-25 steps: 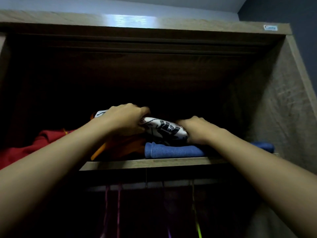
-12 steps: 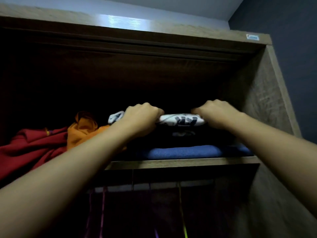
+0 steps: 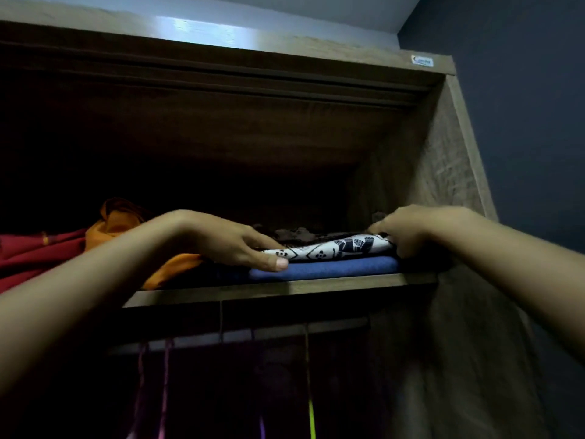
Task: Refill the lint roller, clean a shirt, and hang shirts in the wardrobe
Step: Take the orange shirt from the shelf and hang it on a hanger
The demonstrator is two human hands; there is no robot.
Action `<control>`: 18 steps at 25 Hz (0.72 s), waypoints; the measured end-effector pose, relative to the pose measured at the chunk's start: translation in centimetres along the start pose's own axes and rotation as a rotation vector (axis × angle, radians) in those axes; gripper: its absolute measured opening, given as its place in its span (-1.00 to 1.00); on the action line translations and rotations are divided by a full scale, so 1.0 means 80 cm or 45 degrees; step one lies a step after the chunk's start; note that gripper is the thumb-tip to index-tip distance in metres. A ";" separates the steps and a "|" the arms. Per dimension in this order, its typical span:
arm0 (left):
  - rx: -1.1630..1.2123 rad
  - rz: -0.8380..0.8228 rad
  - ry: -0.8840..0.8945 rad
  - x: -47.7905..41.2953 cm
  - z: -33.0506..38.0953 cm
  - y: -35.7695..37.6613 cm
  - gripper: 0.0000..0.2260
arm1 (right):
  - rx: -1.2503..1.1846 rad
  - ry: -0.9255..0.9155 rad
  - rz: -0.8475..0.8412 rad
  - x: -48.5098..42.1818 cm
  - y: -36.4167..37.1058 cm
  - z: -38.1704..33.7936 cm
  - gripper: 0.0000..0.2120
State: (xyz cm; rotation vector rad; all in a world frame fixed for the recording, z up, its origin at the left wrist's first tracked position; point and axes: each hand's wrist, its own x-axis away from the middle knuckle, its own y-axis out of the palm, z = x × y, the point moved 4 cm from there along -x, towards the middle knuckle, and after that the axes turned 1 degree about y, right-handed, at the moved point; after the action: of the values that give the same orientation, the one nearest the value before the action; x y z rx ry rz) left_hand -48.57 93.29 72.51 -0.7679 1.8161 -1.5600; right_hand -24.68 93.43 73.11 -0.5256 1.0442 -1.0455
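On the upper shelf of the wardrobe the folded patterned shirt lies on a blue garment, left hand spread flat on it, right hand curled round its end, apparently to square the stack.

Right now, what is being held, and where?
The right hand grips the patterned shirt by its right end; the left hand rests on its left end.

Left grip flat, right grip curled

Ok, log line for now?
patterned cloth: on blue fabric, shelf | left hand: rests on it | right hand: grips its end
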 end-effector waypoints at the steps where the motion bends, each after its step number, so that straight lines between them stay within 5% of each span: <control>1: 0.007 -0.033 -0.012 0.003 0.000 0.004 -0.43 | -0.077 0.000 -0.123 0.002 0.000 0.000 -0.46; 5: -0.059 0.098 -0.049 0.009 0.002 0.006 -0.39 | -0.480 0.016 -0.219 0.002 0.004 -0.004 -0.11; 9: 0.068 0.567 -0.071 0.033 -0.017 -0.041 -0.54 | -0.522 -0.271 0.222 0.012 -0.016 -0.057 -0.10; 10: 0.069 0.560 -0.177 0.040 -0.031 -0.054 -0.53 | -0.518 -0.360 0.308 0.017 -0.022 -0.079 -0.13; 14: -0.364 -0.014 -0.812 0.067 -0.080 -0.048 -0.03 | -0.524 -0.467 0.459 0.015 -0.044 -0.145 -0.10; 18: -0.569 0.101 -0.800 0.060 -0.089 -0.024 -0.15 | -0.435 -0.460 0.518 0.021 -0.035 -0.178 -0.09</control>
State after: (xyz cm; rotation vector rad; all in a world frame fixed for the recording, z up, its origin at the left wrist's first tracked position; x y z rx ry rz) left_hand -57.05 93.83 74.83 -1.2095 1.6807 -0.7291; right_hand -38.41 92.26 68.16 -0.7121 0.9553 -0.3940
